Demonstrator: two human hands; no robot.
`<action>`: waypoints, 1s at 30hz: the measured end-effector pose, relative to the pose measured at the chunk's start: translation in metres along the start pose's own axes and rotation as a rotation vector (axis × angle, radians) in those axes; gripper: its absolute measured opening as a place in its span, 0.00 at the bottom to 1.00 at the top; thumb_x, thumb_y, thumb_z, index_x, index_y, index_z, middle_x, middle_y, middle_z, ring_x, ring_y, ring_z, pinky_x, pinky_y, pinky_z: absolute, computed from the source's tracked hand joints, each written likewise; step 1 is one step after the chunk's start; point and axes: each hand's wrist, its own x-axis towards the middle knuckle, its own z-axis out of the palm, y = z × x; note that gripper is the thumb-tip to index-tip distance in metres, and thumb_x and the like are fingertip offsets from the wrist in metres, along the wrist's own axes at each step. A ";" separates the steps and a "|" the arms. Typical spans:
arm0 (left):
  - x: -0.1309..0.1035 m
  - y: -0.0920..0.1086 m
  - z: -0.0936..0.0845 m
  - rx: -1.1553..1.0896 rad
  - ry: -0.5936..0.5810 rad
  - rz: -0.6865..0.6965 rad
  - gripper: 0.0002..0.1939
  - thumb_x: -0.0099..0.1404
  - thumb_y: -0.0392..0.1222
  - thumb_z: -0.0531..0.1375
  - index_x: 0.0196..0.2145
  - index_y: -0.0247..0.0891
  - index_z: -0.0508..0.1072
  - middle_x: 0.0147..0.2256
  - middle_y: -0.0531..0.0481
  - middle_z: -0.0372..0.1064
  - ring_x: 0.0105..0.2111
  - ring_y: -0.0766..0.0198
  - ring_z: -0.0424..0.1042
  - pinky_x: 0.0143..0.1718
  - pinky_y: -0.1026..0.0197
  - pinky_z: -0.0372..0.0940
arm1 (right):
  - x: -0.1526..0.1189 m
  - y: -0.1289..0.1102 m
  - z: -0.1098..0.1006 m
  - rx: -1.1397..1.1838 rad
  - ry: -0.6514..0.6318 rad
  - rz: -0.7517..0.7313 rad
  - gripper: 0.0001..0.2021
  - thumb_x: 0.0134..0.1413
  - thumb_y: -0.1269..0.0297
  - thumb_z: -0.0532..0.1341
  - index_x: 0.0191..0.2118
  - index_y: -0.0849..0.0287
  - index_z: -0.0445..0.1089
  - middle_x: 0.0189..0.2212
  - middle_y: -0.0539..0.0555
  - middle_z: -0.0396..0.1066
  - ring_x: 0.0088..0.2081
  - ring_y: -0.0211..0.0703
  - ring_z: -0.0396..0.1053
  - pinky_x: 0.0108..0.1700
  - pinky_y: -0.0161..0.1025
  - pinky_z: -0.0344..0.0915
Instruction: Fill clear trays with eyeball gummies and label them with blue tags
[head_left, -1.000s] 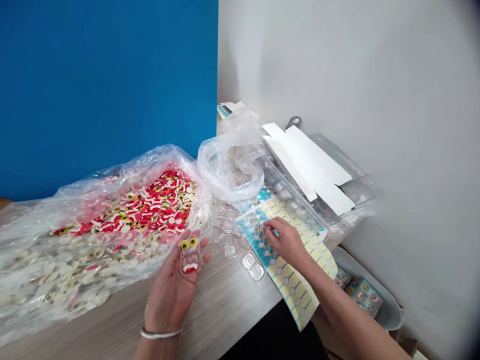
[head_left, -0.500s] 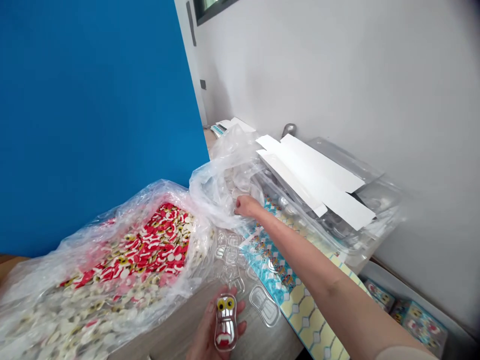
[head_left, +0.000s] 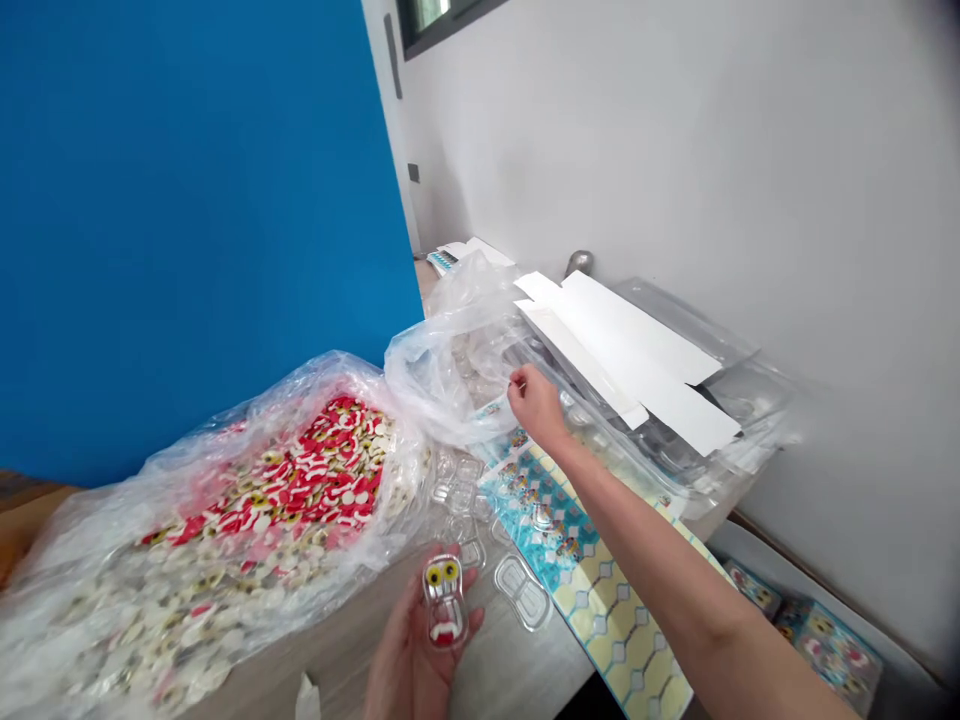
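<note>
Near the bottom centre, my left hand (head_left: pixel 409 650) is wrapped round a small clear plastic blister pack (head_left: pixel 445 608). Two yellow gummy eyes sit at its top, and a red gummy mouth with white teeth lies at the bottom. My right hand (head_left: pixel 536 405) is closed, thumb and fingers pinched together, above the far end of a blue and yellow sticker sheet (head_left: pixel 600 560). Whatever those fingertips hold is too small to tell. Just left of it lies an open, crumpled clear plastic bag (head_left: pixel 420 365).
A large clear bag of red, white and yellow gummies (head_left: pixel 300 480) fills the left. Loose clear blister shells (head_left: pixel 523 592) lie on the table (head_left: pixel 337 610). White card pieces (head_left: pixel 630 345) rest on clear plastic trays at the right. A bin (head_left: pixel 739 545) with filled packs stands lower right.
My right hand has drawn back from the crumpled plastic bag, moving right over the sticker sheet. My left hand still holds the blister pack, slightly higher and further left in view.
</note>
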 end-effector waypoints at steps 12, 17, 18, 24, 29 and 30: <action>-0.012 -0.022 0.026 -0.291 -0.143 0.151 0.17 0.66 0.49 0.56 0.48 0.38 0.73 0.49 0.45 0.73 0.52 0.57 0.70 0.56 0.55 0.63 | -0.215 -0.058 -0.002 -0.171 0.047 -1.044 0.10 0.63 0.74 0.55 0.42 0.60 0.73 0.41 0.60 0.75 0.39 0.50 0.70 0.38 0.46 0.63; -0.016 -0.025 0.014 -0.214 -0.167 0.205 0.15 0.60 0.38 0.62 0.47 0.40 0.73 0.46 0.49 0.74 0.49 0.60 0.73 0.55 0.59 0.62 | -0.232 -0.066 -0.005 0.061 -0.082 -0.996 0.08 0.61 0.72 0.57 0.43 0.60 0.72 0.41 0.59 0.75 0.41 0.49 0.70 0.41 0.47 0.63; -0.016 -0.023 0.011 -0.190 -0.170 0.226 0.16 0.59 0.36 0.63 0.46 0.40 0.73 0.47 0.48 0.73 0.49 0.60 0.73 0.53 0.59 0.63 | -0.232 -0.066 -0.006 0.127 -0.127 -0.940 0.07 0.61 0.71 0.57 0.42 0.59 0.72 0.40 0.57 0.75 0.41 0.49 0.70 0.42 0.47 0.63; -0.026 -0.002 -0.006 -0.070 -0.179 0.360 0.16 0.56 0.34 0.65 0.45 0.37 0.76 0.48 0.44 0.73 0.48 0.57 0.72 0.48 0.60 0.64 | -0.221 -0.075 0.005 0.622 -0.465 -0.162 0.08 0.56 0.64 0.61 0.42 0.57 0.68 0.35 0.54 0.74 0.35 0.43 0.71 0.38 0.41 0.67; -0.048 0.014 -0.048 0.051 0.003 0.504 0.21 0.55 0.37 0.67 0.48 0.38 0.74 0.46 0.44 0.75 0.43 0.60 0.73 0.45 0.61 0.65 | -0.234 -0.111 0.051 0.986 -0.859 0.166 0.11 0.51 0.60 0.62 0.39 0.57 0.66 0.30 0.50 0.73 0.29 0.38 0.69 0.28 0.33 0.64; -0.054 0.018 -0.063 0.112 0.086 0.550 0.22 0.54 0.38 0.68 0.48 0.38 0.74 0.45 0.45 0.75 0.42 0.61 0.74 0.44 0.61 0.65 | -0.240 -0.122 0.065 0.971 -0.885 0.197 0.10 0.50 0.61 0.62 0.38 0.58 0.66 0.28 0.49 0.72 0.27 0.37 0.68 0.25 0.32 0.61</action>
